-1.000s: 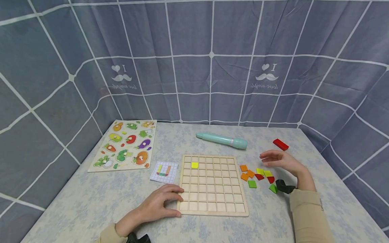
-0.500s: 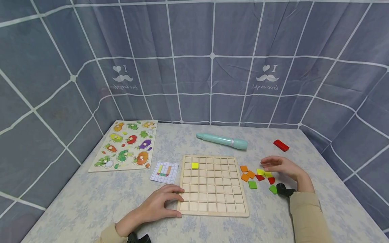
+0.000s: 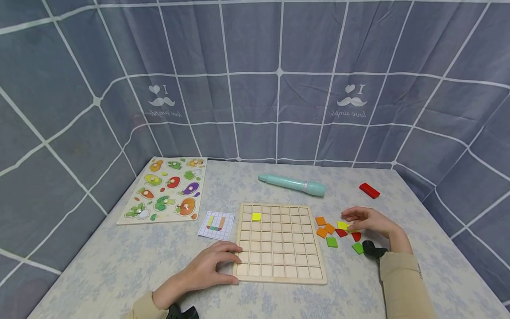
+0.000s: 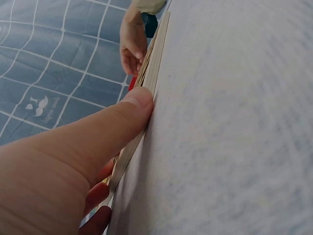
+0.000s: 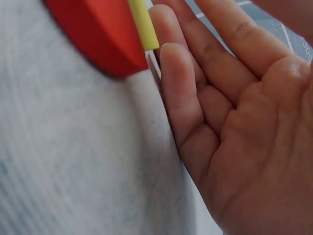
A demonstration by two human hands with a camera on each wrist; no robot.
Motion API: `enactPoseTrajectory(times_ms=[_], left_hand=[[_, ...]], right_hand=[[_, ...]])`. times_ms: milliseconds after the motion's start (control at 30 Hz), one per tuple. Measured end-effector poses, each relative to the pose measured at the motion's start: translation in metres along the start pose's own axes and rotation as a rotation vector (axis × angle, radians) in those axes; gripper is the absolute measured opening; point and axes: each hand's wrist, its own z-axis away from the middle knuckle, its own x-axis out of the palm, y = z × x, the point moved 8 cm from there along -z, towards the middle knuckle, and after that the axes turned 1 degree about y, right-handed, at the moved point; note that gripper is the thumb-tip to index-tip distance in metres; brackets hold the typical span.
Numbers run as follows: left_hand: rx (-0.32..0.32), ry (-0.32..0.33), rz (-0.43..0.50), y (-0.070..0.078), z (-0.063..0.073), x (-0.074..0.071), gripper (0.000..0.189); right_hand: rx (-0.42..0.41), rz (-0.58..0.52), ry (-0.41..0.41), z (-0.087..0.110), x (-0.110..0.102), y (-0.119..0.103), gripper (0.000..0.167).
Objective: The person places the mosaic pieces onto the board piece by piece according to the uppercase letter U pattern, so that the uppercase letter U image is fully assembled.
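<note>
Wooden grid board [image 3: 278,243] flat, yellow square [image 3: 256,216] in one cell; coloured tiles [image 3: 341,232] at right.

Blurry red pc [image 5: 100,36], yellow tile [image 5: 144,24] cut off at top of R-wrist pic, board [image 4: 155,63] pt. hidden by L hand [image 4: 63,152]

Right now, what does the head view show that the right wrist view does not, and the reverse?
Only the head view: the left grip, vegetable puzzle, card, teal stick and green tiles.

Only the right wrist view: the palm side of the right grip.

Both: that grip, a red tile, a yellow tile and the table.
</note>
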Motion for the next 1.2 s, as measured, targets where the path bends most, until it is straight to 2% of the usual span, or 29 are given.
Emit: enactPoseTrajectory(times_ms=[600, 967, 1200], left_hand=[[0.004, -0.005, 0.015, 0.0003, -0.0013, -0.0003, 0.033], [-0.003, -0.003, 0.008, -0.0008, -0.0006, -0.0004, 0.033], [-0.007, -0.008, 0.013, -0.0002, -0.0003, -0.0003, 0.033]], right_hand=[[0.023, 0.032, 0.023, -0.0062, 0.0009, -0.0024, 0.052], [0.067, 0.061, 0.056, -0.0081, 0.0023, -0.0034, 0.049], [0.062, 0.095, 0.066, -0.0084, 0.0045, -0.0079, 0.046]])
